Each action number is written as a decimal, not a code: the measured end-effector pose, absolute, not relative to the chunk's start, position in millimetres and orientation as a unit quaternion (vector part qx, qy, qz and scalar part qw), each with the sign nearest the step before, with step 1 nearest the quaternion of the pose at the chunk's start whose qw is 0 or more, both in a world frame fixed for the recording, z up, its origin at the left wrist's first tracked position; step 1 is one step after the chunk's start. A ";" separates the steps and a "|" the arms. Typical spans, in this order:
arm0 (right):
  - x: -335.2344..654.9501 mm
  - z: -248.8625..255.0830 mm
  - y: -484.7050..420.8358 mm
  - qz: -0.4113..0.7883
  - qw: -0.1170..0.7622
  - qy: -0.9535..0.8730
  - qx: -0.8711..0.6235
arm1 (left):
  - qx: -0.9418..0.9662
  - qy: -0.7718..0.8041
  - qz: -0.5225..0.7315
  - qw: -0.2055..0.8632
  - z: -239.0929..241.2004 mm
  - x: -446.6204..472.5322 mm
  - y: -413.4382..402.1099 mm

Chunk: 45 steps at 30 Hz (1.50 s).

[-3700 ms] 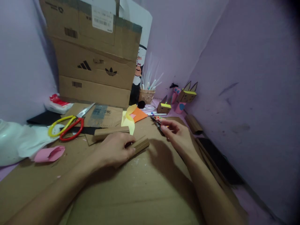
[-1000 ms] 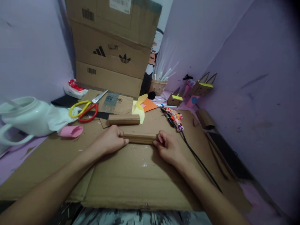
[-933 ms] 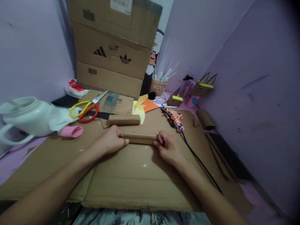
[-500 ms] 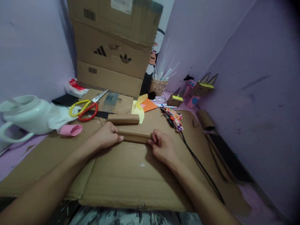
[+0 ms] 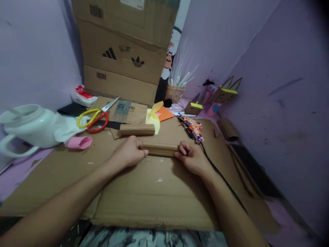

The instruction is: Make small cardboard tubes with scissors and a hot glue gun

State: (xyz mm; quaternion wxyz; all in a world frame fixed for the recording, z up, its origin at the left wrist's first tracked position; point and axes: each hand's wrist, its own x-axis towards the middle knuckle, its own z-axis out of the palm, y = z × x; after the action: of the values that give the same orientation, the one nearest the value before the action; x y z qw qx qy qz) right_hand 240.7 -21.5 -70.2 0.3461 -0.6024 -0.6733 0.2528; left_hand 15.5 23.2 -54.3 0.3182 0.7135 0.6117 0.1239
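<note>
A folded cardboard bar (image 5: 160,149) lies flat on the big cardboard sheet (image 5: 144,195). My left hand (image 5: 128,154) is closed on its left end. My right hand (image 5: 191,158) is closed on its right end, fingers curled over the top. A second cardboard bar (image 5: 137,129) lies just behind it, untouched. A patterned glue gun (image 5: 193,128) rests to the right of my right hand, its black cord (image 5: 223,181) running along my right arm.
Red and yellow scissors (image 5: 93,118), a pink paper roll (image 5: 79,142) and a white jug (image 5: 28,128) sit at the left. Stacked cardboard boxes (image 5: 120,51) stand behind. Yellow and orange paper (image 5: 156,116), a basket of sticks (image 5: 175,92) and small cardboard figures (image 5: 223,94) lie at the back right.
Earlier my right hand held the glue gun; it now lies on the sheet. Both hands have closed on the ends of the bar, which shifted slightly left and then right.
</note>
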 end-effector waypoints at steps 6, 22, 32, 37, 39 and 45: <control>237.0 -69.4 -20.5 0.244 0.354 -0.673 -0.602 | 0.715 0.606 0.110 0.331 -45.9 13.9 25.0; 237.5 -80.7 -15.8 0.291 0.396 -0.648 -0.582 | 0.701 0.610 0.108 0.354 -40.2 13.9 25.8; 233.5 -76.2 -17.8 0.291 0.417 -0.629 -0.588 | 0.703 0.599 0.134 0.360 -54.2 9.9 28.4; 232.0 -66.5 -22.3 0.341 0.430 -0.603 -0.579 | 0.699 0.582 0.156 0.385 -44.0 11.7 24.3; 232.6 -59.6 -24.2 0.381 0.452 -0.571 -0.571 | 0.695 0.572 0.176 0.398 -32.3 10.4 20.4; 236.7 -42.9 -22.7 0.586 0.577 -0.300 -0.483 | 0.608 0.558 0.407 0.392 -4.2 -3.5 11.8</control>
State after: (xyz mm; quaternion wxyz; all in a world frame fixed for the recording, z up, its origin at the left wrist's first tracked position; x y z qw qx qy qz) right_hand 236.7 -22.7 -42.9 0.5772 -0.4835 -0.2996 0.5859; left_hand -3.5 11.8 -4.2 0.3918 0.6079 0.5578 0.4072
